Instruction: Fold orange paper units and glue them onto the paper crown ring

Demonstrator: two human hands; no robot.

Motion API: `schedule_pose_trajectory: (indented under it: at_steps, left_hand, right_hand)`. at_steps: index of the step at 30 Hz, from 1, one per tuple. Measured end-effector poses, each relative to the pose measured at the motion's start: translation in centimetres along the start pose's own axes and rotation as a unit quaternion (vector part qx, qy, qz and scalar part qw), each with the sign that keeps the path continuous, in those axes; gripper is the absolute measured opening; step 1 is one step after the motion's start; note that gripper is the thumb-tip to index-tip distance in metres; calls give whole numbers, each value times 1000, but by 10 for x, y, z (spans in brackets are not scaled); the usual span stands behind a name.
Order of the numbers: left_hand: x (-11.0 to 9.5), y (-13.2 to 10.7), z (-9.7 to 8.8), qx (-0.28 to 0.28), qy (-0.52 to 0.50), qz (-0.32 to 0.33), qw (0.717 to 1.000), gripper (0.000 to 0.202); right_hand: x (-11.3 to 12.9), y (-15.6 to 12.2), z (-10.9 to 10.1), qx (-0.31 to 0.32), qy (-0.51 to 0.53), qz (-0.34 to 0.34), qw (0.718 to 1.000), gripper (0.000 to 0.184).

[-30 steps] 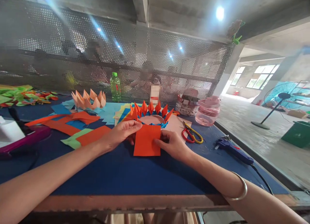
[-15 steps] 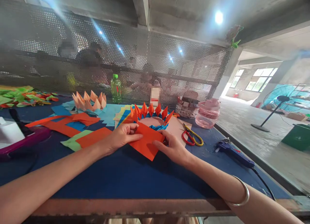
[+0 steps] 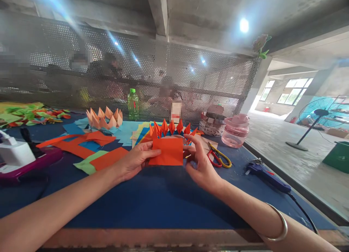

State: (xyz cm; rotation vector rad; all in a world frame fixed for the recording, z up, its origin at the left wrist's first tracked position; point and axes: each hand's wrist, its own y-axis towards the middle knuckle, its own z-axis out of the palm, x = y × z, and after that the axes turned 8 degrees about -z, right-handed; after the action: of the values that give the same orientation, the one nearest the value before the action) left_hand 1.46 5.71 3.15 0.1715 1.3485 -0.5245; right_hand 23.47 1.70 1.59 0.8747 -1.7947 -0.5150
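Note:
Between my left hand [image 3: 133,161] and my right hand [image 3: 201,165] I hold a folded rectangle of orange paper [image 3: 167,151], gripped at its left and right edges. Just behind it stands a paper ring [image 3: 170,130] with pointed orange folds and blue pieces, partly hidden by the sheet. Red-and-yellow-handled scissors [image 3: 218,157] lie to the right of my right hand. Loose orange and green paper strips [image 3: 102,161] lie left of my left hand. A peach folded paper crown [image 3: 105,119] sits farther back on blue and yellow sheets [image 3: 125,132].
The blue table [image 3: 147,204] holds a green bottle [image 3: 133,104], a pink jar [image 3: 235,131], a patterned tin [image 3: 212,124], a blue glue gun [image 3: 265,176] and a white-and-purple device [image 3: 16,154]. Perforated mesh [image 3: 169,63] stands behind, with people beyond it. The table's right edge borders a concrete floor.
The orange paper has swung from tilted to level and now looks wider than tall. Both hands have lifted it, and my right hand has risen, with its fingers more spread.

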Motion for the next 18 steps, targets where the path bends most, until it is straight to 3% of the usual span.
schedule_pose_trajectory:
  at_steps: [3,9,14,18]
  left_hand:
    - [0,-2,3,3,-7,-8,1000,35]
    - [0,-6,9,29,16,-21,999,36]
    - [-1,-9,12,57,33,-26,997,31]
    - [0,-10,12,53,-2,29,998,31]
  right_hand:
    - [2,1,0,14,-60,-44,997,74]
    - [5,4,-2,5,-86,-28,996,4]
    - [-4,4,1,-66,-4,101,993,28]
    - [-8,6,3,-89,70,144,983,32]
